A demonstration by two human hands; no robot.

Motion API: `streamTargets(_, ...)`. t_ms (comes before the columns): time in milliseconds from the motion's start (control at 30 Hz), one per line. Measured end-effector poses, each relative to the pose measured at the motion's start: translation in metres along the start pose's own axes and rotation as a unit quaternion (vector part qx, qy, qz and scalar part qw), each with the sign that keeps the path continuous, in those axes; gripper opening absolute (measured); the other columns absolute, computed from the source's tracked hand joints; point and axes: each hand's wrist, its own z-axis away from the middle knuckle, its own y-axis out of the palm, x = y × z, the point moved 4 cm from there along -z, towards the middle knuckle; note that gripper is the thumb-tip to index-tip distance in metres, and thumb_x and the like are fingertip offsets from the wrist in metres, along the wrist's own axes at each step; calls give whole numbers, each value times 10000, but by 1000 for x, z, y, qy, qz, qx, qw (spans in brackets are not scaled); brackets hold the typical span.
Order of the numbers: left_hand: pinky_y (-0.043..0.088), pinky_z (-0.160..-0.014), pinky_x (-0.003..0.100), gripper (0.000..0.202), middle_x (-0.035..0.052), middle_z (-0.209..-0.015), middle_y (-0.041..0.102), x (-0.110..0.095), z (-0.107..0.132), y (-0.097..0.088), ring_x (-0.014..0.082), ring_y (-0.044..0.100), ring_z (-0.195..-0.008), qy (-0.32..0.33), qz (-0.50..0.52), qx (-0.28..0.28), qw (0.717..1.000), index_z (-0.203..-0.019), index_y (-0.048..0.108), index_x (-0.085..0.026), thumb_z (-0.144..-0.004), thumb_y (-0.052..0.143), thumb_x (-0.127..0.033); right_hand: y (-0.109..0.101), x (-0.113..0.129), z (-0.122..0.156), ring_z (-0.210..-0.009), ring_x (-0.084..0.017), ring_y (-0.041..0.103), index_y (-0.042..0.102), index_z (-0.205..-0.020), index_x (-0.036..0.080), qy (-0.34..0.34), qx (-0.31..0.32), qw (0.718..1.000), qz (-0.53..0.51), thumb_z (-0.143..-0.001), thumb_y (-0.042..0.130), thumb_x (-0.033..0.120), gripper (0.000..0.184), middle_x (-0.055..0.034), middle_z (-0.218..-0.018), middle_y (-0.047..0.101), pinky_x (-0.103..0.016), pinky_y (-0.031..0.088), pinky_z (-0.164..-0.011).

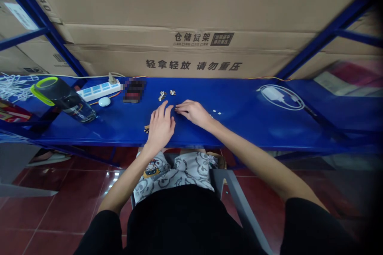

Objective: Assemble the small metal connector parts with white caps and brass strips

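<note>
- Head view: a tiny piece sits at the fingertips of the right hand, just above the blue surface, with the carton at 12 o'clock.
- Right hand: pinching the piece between thumb and fingers, reaching toward 9 o'clock.
- Left hand: at 8 o'clock from the piece, fingers loosely spread toward 12 to 1 o'clock, apparently gripping nothing.
- Piece: too small and too covered to tell which way it points or how its long axis lies.
- Spotted part: at 10 to 11 o'clock from the piece, long axis roughly 1 to 7 o'clock; a smaller part lies near 12.
- Brown bits: at 8 o'clock, just beside the left hand, partly hidden by it. White bits: at 3 o'clock.
- Risks, as I judge: a slack pinch could drop the piece; the left wrist, shifting toward 9 o'clock, could sweep brown bits off the edge at 6; the right forearm could scatter white bits.
</note>
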Motion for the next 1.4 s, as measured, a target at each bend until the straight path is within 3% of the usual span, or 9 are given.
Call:
streamTargets(133, 447, -1110, 489, 383, 195, -1494, 488, 0, -1, -5, 330, 500, -1375, -8, 11, -33, 999, -1362, 484, -142, -980, 493, -144, 8, -17, -27, -1048, -240, 673, 810, -1080, 268, 12, -11, 1000, 24, -963, 652, 223, 202, -27, -1158, 781, -400, 547, -932)
streamTargets(333, 456, -1086, 476, 332, 185, -1391, 551, 0, 0, -5, 317, 538, -1313, -1, 22, -30, 999, -1311, 512, -132, -980, 506, -146, 14, -31, -51, -1085, -262, 635, 807, -1079, 250, 22, -14, 999, 47, -964, 665, 250, 183, -34, -1146, 785, -437, 479, -961)
streamTargets(667, 468, -1070, 479, 327, 175, -1389, 551, -1, -1, -2, 314, 548, -1288, 8, 29, -14, 999, -1313, 511, -150, -987, 515, -175, 17, -31, -54, -1141, -270, 595, 753, -1208, 234, 21, -14, 998, 62, -1003, 604, 280, 257, -67, -1236, 751, -439, 434, -970)
streamTargets(833, 456, -1084, 474, 336, 177, -1389, 555, -1, -1, -2, 309, 539, -1301, 12, 34, -12, 999, -1326, 505, -138, -992, 506, -176, -3, -25, -50, -1128, -267, 608, 733, -1239, 226, 34, -48, 997, 53, -1027, 541, 267, 289, -63, -1236, 750, -435, 448, -971)
streamTargets(967, 443, -1090, 458, 332, 156, -1364, 582, -1, -1, -2, 294, 543, -1292, 9, 36, -4, 999, -1319, 511, -140, -988, 510, -171, -41, -18, -28, -1079, -256, 640, 748, -1214, 229, 74, -111, 990, 38, -1014, 510, 247, 311, -62, -1203, 761, -425, 470, -974)
streamTargets(1133, 455, -1055, 453, 294, 121, -1306, 632, 3, -3, -3, 288, 569, -1249, -14, 49, 11, 999, -1283, 545, -175, -991, 511, -185, -83, -7, 35, -940, -253, 669, 780, -1127, 250, 167, -151, 973, 50, -981, 510, 263, 307, -48, -1070, 788, -419, 505, -873)
streamTargets(1267, 487, -996, 446, 252, 68, -1194, 699, 17, -7, -14, 269, 629, -1124, -26, 82, 56, 995, -1241, 589, -218, -996, 531, -219, -89, -2, 83, -787, -234, 644, 788, -1061, 268, 241, -76, 965, 69, -959, 569, 359, 259, -60, -918, 758, -395, 500, -765)
streamTargets(1400, 506, -950, 392, 215, 42, -1063, 725, 52, -9, -42, 231, 659, -1026, -45, 106, 69, 991, -1185, 655, -245, -999, 555, -283, -82, 1, 102, -790, -227, 623, 783, -1037, 279, 255, -48, 964, 60, -960, 595, 428, 252, -63, -894, 715, -368, 481, -712)
